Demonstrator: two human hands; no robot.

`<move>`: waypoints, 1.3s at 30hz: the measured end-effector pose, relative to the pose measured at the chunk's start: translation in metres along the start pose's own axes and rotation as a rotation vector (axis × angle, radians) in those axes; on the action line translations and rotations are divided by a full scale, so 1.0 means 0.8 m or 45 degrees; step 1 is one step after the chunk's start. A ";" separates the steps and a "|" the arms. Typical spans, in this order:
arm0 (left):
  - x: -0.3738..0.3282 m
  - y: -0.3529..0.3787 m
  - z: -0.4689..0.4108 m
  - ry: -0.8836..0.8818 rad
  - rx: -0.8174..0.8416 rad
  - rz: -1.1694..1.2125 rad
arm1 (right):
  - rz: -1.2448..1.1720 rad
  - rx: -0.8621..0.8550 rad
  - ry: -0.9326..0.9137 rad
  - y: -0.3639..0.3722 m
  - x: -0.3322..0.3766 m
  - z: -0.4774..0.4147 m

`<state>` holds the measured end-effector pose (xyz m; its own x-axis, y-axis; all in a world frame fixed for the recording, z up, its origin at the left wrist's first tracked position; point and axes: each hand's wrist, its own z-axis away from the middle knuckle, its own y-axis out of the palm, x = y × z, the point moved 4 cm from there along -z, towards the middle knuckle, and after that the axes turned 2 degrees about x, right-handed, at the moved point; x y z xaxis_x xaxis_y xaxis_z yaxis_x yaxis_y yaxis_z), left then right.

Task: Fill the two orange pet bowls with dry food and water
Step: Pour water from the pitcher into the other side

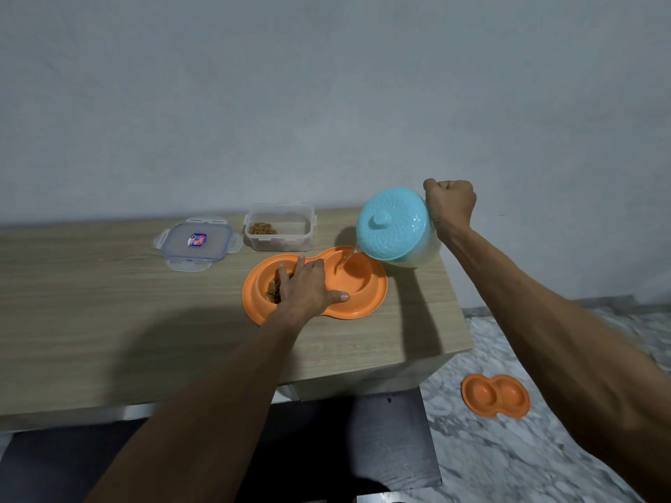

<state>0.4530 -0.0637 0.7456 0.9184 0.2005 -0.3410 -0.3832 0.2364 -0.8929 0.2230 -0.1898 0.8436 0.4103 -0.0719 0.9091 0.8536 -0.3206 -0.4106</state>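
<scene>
An orange double pet bowl (370,299) lies on the wooden table (109,321). Brown dry food (272,287) fills its left well. My left hand (308,288) rests flat on the bowl's middle, fingers spread, holding it down. My right hand (450,203) is closed on the handle of a pitcher with a blue lid (394,226), tilted left. A thin stream of water (346,257) falls from its spout into the right well. A second orange double bowl (495,395) sits on the marble floor at the right, and both its wells look bare.
A clear plastic container (279,226) with some dry food stands behind the bowl by the wall. Its clip lid (198,242) lies to the left. The table's right edge is just past the pitcher. A dark stool (392,441) stands below the table front.
</scene>
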 end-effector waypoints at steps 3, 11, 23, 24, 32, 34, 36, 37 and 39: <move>0.000 0.000 0.001 -0.006 0.005 0.001 | 0.012 -0.003 -0.011 -0.001 0.001 0.001; 0.000 0.000 0.001 0.004 -0.002 -0.001 | 0.030 -0.010 -0.027 -0.005 0.002 0.002; 0.000 0.000 0.000 -0.006 0.006 -0.003 | 0.041 -0.007 -0.045 -0.006 0.002 0.001; 0.000 0.000 0.000 -0.005 0.006 -0.010 | 0.041 -0.008 -0.049 -0.005 0.002 0.001; 0.001 0.001 0.000 0.009 -0.001 0.000 | 0.060 0.003 -0.069 -0.004 0.001 0.001; 0.001 0.001 0.000 0.011 -0.001 -0.003 | 0.058 0.006 -0.074 -0.003 0.001 0.001; 0.001 0.001 0.001 0.010 0.000 -0.007 | 0.061 0.005 -0.078 -0.003 0.001 0.001; 0.001 0.001 0.000 0.008 0.000 -0.008 | 0.064 0.003 -0.081 -0.003 0.001 0.001; 0.001 0.000 0.000 0.007 0.000 -0.011 | 0.070 0.006 -0.081 -0.003 0.001 0.000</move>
<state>0.4534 -0.0632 0.7451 0.9222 0.1935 -0.3349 -0.3752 0.2377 -0.8959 0.2216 -0.1889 0.8451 0.4759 -0.0292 0.8790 0.8306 -0.3136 -0.4601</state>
